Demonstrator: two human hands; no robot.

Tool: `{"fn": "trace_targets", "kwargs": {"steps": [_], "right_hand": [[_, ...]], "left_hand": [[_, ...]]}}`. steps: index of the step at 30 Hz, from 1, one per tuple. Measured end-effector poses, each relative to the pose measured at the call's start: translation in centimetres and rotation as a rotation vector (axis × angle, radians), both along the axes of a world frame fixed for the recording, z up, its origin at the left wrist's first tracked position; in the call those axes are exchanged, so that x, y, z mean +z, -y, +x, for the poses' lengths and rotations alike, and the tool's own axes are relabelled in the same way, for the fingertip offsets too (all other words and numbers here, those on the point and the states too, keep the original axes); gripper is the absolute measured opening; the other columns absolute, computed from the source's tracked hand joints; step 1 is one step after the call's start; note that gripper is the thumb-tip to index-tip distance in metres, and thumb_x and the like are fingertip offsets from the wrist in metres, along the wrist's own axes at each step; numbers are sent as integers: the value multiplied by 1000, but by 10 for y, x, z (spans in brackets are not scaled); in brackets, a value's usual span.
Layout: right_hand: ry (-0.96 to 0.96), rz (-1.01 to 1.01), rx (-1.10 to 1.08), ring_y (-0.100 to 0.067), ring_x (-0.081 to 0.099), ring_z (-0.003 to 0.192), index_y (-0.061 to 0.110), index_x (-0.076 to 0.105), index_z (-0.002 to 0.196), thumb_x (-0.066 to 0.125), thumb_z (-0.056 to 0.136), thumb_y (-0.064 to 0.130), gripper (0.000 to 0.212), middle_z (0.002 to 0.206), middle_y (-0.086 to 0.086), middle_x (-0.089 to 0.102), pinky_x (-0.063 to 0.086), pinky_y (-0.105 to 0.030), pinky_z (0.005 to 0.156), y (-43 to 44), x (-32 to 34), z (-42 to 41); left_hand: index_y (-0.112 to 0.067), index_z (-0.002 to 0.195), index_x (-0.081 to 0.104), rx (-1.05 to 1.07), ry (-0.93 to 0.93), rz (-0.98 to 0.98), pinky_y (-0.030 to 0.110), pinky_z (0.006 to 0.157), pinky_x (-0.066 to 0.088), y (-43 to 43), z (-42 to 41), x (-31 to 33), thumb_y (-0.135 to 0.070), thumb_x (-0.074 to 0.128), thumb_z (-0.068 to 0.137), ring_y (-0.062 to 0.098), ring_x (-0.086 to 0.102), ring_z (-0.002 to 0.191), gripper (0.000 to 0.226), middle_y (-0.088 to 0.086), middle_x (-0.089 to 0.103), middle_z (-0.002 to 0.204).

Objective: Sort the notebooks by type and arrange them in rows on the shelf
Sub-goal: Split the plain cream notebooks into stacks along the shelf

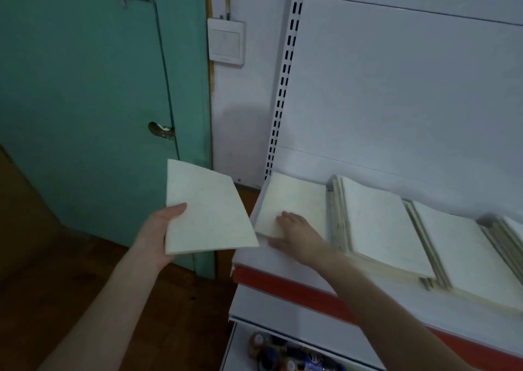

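notebook [209,209] looks about to be placed: next it must be laid squarely on the leftmost pile [294,198]. it hangs left of the shelf [254,257], its near edge gripped by the left hand [158,234], thumb on top. right hand [297,234] rests flat, fingers relaxed, on that pile.

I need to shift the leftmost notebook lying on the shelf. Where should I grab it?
Probably the near-left corner, from the open left end of the shelf: the notebook lies flat, a stack crowds its right side, and the right hand rests there.
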State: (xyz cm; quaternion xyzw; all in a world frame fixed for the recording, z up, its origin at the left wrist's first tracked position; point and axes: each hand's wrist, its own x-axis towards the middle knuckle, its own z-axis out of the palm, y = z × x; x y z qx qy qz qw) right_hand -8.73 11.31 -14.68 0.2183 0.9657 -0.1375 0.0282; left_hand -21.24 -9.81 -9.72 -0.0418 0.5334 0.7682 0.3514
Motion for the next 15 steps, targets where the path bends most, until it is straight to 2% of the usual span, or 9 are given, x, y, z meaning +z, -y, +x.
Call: {"fn": "trace_targets", "kwargs": {"steps": [3, 5, 8, 11, 13, 15], "right_hand": [[8, 27, 51, -25, 19, 141, 11, 30, 143, 43, 97, 37, 55, 154, -11, 21, 13, -29, 114, -3, 2, -1], [-12, 5, 79, -27, 28, 137, 8, 40, 137, 39, 99, 31, 45, 147, -14, 33, 16, -27, 110, -4, 6, -2], [-97, -32, 90, -27, 47, 120, 6, 51, 127, 34, 101, 19, 34, 128, -13, 53, 27, -22, 96, -6, 3, -2], [-344, -67, -21, -22, 53, 114, 8, 50, 129, 34, 101, 10, 33, 126, -8, 57, 33, -14, 87, -5, 2, 2], [-554, -147, -141, -18, 56, 96, 7, 54, 122, 33, 101, 17, 31, 106, -5, 62, 34, -7, 70, 2, 10, 5], [-678, -155, -207, -11, 54, 86, 5, 57, 116, 32, 101, 21, 33, 95, 0, 61, 37, -2, 65, 14, 20, 7]], "left_hand": [[-8, 92, 58, 28, -38, 58, 34, 44, 54, 13, 1, 1, -17, 47, 94, 27, 66, 69, 14, 7, 71, 68], [-10, 94, 59, 22, -39, 83, 36, 47, 56, 17, 3, 1, -23, 48, 94, 28, 65, 73, 17, 5, 72, 67], [-12, 95, 60, -16, -34, 88, 38, 50, 57, 18, 7, 1, -28, 47, 94, 27, 61, 79, 21, 5, 72, 67], [-13, 97, 61, -61, -21, 81, 38, 54, 57, 17, 10, -3, -31, 47, 93, 28, 62, 81, 23, 6, 72, 71], [-14, 101, 61, -83, -17, 82, 41, 61, 56, 15, 12, -7, -33, 48, 92, 30, 62, 84, 25, 8, 72, 79], [-14, 102, 60, -94, -13, 83, 42, 67, 50, 10, 14, -9, -34, 49, 91, 31, 61, 87, 25, 11, 69, 87]]}}
